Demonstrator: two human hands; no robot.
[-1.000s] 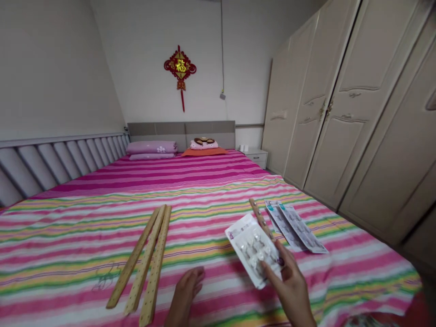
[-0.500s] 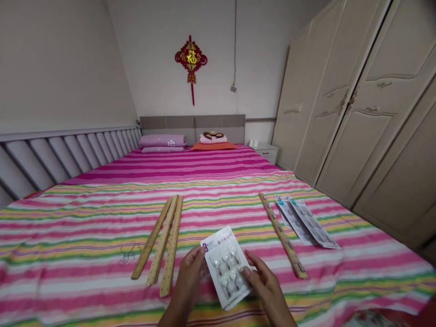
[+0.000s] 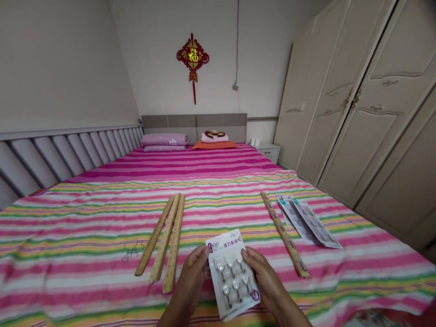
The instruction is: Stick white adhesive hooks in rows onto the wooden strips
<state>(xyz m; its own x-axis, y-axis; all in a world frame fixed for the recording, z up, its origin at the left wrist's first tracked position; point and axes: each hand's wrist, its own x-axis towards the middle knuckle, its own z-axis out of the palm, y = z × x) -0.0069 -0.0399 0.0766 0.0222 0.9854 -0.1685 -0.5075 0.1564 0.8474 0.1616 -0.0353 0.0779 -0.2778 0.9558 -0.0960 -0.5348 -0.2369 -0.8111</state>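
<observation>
A: Define the reference and list the layout.

B: The clock centre is the held pack (image 3: 233, 277). Twelve o'clock points to the headboard (image 3: 221, 123). The striped bed (image 3: 225, 204) supports the loose items; its broad surface probably allows them to lie flat and separate.

A: Locate the strips.

B: Three wooden strips (image 3: 165, 238) lie at ten o'clock, fanned toward the viewer, their far ends together. A single strip (image 3: 283, 234) lies at two o'clock, carrying small metal pieces; its separation likely distinguishes it from the plain group.

A: And the spare packs (image 3: 316, 225)?

B: Also at two o'clock, just beyond that strip. They overlap, presumably to save space while remaining within reach.

A: Report the hands.

B: Both are partly closed, gripping the held pack. The left hand (image 3: 192, 268) pinches its edge at ten o'clock; the right hand (image 3: 264, 270) pinches the edge at one o'clock. Fingers behind the card are hidden. The two-sided grip appears to steady the card, front toward the viewer.

A: Smallest items?

B: Six hooks (image 3: 235, 285) show on the card, in two rows.
</observation>
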